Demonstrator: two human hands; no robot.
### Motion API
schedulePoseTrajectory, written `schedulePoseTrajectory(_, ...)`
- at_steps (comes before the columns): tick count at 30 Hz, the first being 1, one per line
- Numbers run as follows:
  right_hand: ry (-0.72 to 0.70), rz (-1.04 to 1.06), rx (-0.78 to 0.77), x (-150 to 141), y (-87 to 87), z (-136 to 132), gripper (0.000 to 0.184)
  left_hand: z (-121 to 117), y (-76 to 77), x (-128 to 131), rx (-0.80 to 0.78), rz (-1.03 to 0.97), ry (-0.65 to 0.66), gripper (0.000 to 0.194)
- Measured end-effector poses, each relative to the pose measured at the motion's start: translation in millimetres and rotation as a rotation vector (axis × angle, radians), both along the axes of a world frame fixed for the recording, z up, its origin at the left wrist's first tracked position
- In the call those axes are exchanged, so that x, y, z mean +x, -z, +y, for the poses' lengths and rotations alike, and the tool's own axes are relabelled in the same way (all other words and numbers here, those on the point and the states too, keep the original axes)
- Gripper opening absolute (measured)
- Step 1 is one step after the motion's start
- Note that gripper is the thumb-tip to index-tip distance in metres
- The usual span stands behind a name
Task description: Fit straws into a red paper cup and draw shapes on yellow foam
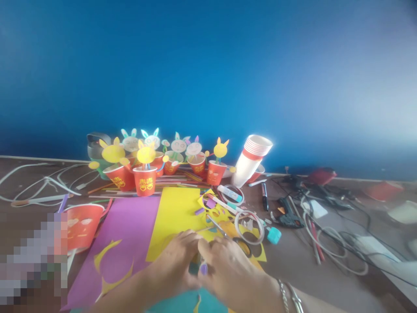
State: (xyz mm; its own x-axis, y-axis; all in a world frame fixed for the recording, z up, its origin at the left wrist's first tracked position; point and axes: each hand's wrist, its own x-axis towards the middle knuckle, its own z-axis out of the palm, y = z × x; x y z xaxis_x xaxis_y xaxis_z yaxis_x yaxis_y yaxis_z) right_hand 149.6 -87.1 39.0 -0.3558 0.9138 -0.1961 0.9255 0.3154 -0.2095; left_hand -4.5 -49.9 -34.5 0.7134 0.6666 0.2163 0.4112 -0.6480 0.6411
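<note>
Purple piece between left hand and right hand is mostly hidden, can't ID it; teal sheet runs off the bottom edge, pixelation masks part of the left red cup, far-right white cup is blurred.

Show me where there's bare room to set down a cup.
The table has a bare patch between the right hand, glue gun and cables. Upper purple paper, beside yellow paper, is bare too. Crowded: the back, with red cups and straws.
</note>
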Motion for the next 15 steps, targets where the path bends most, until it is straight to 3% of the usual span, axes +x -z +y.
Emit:
schedulePoseTrajectory(5,0.200,0.268,-0.095,1.2,1.1,19.8,0.010,0.3,-7.2,1.4,-0.038,0.010,-0.013,0.031)
schedulePoseTrajectory(10,0.403,0.542,-0.326,21.5,11.5,32.1,0.027,-1.4,-12.1,1.7,-0.078,0.028,-0.004,0.037)
schedulePoseTrajectory(13,0.537,0.839,-0.295,38.1,10.4,27.2,0.023,-1.9,-8.1,1.3,-0.052,0.018,-0.024,0.041)
schedulePoseTrajectory(15,0.506,0.948,-0.188,48.3,10.0,19.2,0.022,-2.0,-4.7,1.0,-0.058,0.017,-0.035,0.044)
